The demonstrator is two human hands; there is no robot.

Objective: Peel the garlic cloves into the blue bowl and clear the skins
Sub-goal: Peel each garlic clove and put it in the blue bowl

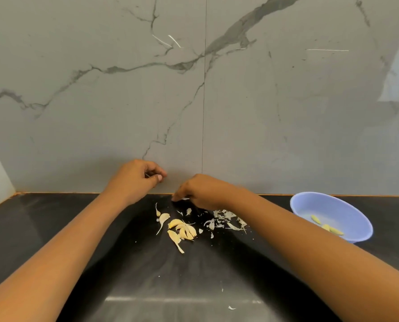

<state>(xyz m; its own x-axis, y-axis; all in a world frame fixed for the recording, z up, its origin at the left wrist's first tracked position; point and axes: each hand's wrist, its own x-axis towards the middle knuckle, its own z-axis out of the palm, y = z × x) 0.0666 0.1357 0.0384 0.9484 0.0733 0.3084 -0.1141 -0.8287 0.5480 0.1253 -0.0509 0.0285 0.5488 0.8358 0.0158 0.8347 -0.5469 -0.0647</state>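
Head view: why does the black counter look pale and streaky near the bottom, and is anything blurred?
In the head view, light glares off the glossy counter, washing a pale band across its near part; a bright patch falls on the wall at upper right; the right hand looks slightly smeared; the wide lens stretches both forearms.

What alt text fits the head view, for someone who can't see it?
Two bare hands work over a black counter by a marble wall: the left hand is raised with fingers curled, the right hand reaches down to scattered garlic skins. Cloves lie beside them, and a blue bowl at right holds peeled cloves.
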